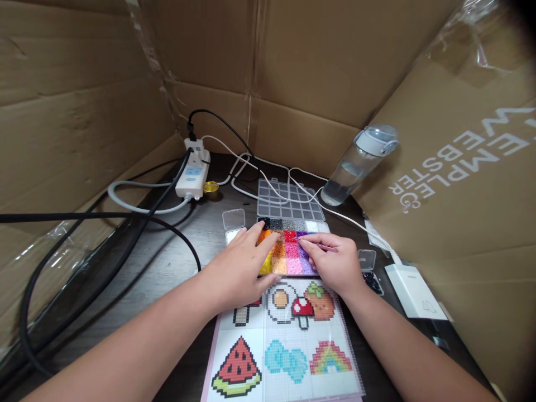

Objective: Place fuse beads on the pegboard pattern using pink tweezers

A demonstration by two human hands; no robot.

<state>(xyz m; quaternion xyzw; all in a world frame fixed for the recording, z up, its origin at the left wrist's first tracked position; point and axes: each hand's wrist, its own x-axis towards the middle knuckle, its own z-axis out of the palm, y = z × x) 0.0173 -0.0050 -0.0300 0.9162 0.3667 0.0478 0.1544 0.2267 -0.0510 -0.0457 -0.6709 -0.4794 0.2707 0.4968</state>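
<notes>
My right hand point(335, 259) pinches a thin pair of tweezers point(320, 244), its tip over the red beads point(290, 237) in a compartmented bead box point(307, 274). Resting on the left side of that box is my left hand point(245, 265), fingers spread and holding nothing I can see. The box has beads sorted by colour, with black, grey and white at the back. In front of it lies a clear pegboard point(288, 332) over a printed pattern sheet point(234, 343). A mushroom point(302, 307), a watermelon slice point(238, 365) and other pixel designs show there.
Behind the bead box lies its clear lid point(288, 204). A water bottle point(345, 173), a power strip point(195, 173) and a small gold tin point(211, 190) stand at the back. Small bead cases point(371, 282) flank the box. A white adapter point(414, 293) sits right; cables cross left.
</notes>
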